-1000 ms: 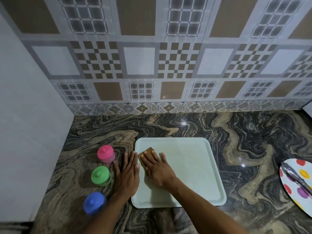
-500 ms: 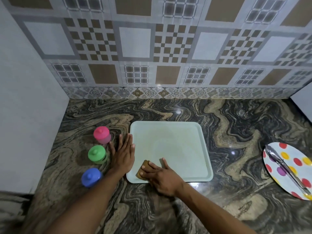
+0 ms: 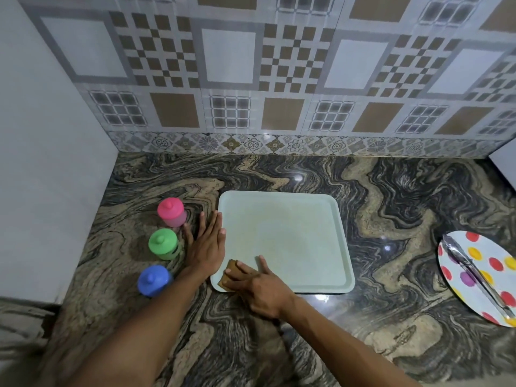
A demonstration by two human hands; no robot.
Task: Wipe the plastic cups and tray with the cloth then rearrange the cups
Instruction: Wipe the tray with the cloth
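Note:
A pale green tray (image 3: 287,233) lies flat on the marbled counter. My right hand (image 3: 262,289) presses a small brown cloth (image 3: 229,272) onto the tray's near left corner with straight fingers. My left hand (image 3: 208,244) lies flat on the counter against the tray's left edge, fingers straight. Left of that hand three lidded plastic cups stand in a row: pink (image 3: 171,212) farthest, green (image 3: 163,243) in the middle, blue (image 3: 153,280) nearest.
A white plate with coloured dots (image 3: 480,277) sits at the right edge, metal tongs (image 3: 474,275) lying across it. A tiled wall (image 3: 279,79) closes the back and a plain white wall (image 3: 50,163) the left side.
My right hand has slid the cloth from the tray's far left part down to its near left corner. My left hand stays beside the tray. The camera has tilted.

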